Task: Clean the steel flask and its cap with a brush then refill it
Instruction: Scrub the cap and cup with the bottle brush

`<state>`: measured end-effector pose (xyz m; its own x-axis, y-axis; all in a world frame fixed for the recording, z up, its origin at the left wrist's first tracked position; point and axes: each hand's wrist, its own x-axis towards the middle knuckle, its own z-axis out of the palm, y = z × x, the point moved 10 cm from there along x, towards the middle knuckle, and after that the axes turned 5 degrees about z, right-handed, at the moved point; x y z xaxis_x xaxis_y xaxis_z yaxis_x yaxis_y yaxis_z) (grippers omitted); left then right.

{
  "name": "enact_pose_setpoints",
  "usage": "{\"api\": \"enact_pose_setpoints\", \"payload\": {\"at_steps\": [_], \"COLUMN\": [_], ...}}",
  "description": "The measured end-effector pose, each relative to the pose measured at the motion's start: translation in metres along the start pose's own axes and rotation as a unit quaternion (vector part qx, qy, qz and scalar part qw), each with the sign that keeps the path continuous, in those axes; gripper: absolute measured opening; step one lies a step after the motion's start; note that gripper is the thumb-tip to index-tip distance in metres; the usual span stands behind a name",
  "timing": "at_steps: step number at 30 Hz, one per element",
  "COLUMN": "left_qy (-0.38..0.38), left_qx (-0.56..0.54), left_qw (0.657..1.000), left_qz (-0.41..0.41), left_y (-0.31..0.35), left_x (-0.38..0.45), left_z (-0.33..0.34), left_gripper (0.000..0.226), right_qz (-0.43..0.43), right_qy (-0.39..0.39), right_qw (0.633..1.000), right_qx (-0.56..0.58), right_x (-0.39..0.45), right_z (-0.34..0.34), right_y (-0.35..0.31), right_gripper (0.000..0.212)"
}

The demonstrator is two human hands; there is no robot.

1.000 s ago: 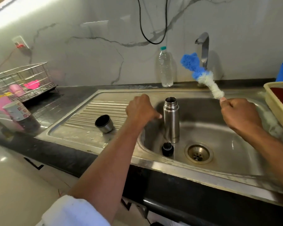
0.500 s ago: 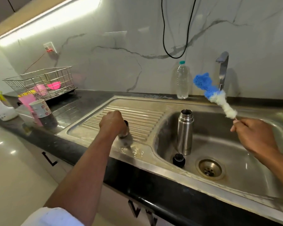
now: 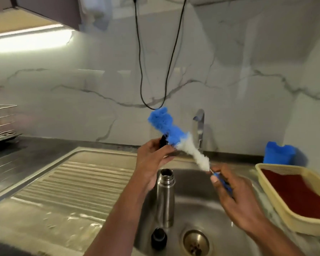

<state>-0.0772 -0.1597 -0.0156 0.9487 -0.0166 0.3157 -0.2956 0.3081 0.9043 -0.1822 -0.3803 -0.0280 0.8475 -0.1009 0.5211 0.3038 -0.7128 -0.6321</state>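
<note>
At the bottom centre of the frame, a small black stopper (image 3: 158,238) sits in the sink basin (image 3: 198,206), just left of the round drain (image 3: 195,242). Right behind the stopper the steel flask (image 3: 165,197) stands upright in the basin with its mouth uncovered. In the lower right, the right hand (image 3: 236,198) pinches the thin blue handle of the brush (image 3: 175,137) between thumb and curled fingers; the brush slants up and to the left, its white fluffy part leading to a blue sponge tip at the centre of the frame. The left hand (image 3: 152,159), raised above the flask, grips a dark cup-like cap (image 3: 163,142), which touches the blue part of the brush; most of the cap is hidden by the fingers. To the left lies the ribbed draining board (image 3: 78,183) of the sink. At the right edge a cream tray (image 3: 277,206) with a dark red inside rests by the basin, a blue thing (image 3: 279,153) behind it. Farther back the tap (image 3: 199,124) rises against the marble wall, a black cable (image 3: 142,71) loops down from the top, and a wire rack (image 3: 0,122) stands on the dark desk (image 3: 35,150) at far left.
</note>
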Motion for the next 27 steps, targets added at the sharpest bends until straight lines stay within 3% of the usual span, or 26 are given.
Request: {"api": "enact_pose_setpoints", "payload": {"at_steps": [3, 6, 11, 14, 18, 23, 27], "left_qy": [-0.018, -0.023, -0.049, -0.058, -0.078, -0.083, -0.069], "left_qx": [-0.096, -0.176, -0.249, -0.248, -0.226, -0.177, -0.145], "left_qw": [0.995, 0.984, 0.966, 0.965, 0.968, 0.974, 0.98], "left_qz": [-0.008, -0.032, -0.043, -0.062, -0.076, -0.11, -0.113], "left_y": [-0.023, -0.05, -0.069, -0.078, -0.09, -0.11, -0.119], "left_x": [0.007, 0.003, -0.007, -0.01, -0.012, -0.017, -0.013], "left_z": [0.028, 0.05, 0.064, 0.066, 0.078, 0.077, 0.072], "left_gripper": [0.057, 0.036, 0.022, 0.029, 0.032, 0.059, 0.056], "right_qz": [0.035, 0.06, 0.07, 0.098, 0.042, 0.113, 0.113], "right_qy": [0.036, 0.057, 0.054, 0.024, 0.001, -0.031, -0.026], "right_qw": [0.997, 0.994, 0.992, 0.989, 0.981, 0.978, 0.981], "right_qx": [-0.054, -0.064, -0.089, -0.108, -0.187, -0.175, -0.154], "right_x": [0.006, 0.007, 0.008, 0.009, -0.004, -0.005, -0.002], "right_z": [-0.009, -0.018, -0.008, -0.005, -0.014, 0.003, -0.003], "right_y": [0.019, 0.027, 0.02, 0.033, 0.039, 0.075, 0.092], "right_gripper": [0.024, 0.043, 0.044, 0.044, 0.028, 0.041, 0.045]}}
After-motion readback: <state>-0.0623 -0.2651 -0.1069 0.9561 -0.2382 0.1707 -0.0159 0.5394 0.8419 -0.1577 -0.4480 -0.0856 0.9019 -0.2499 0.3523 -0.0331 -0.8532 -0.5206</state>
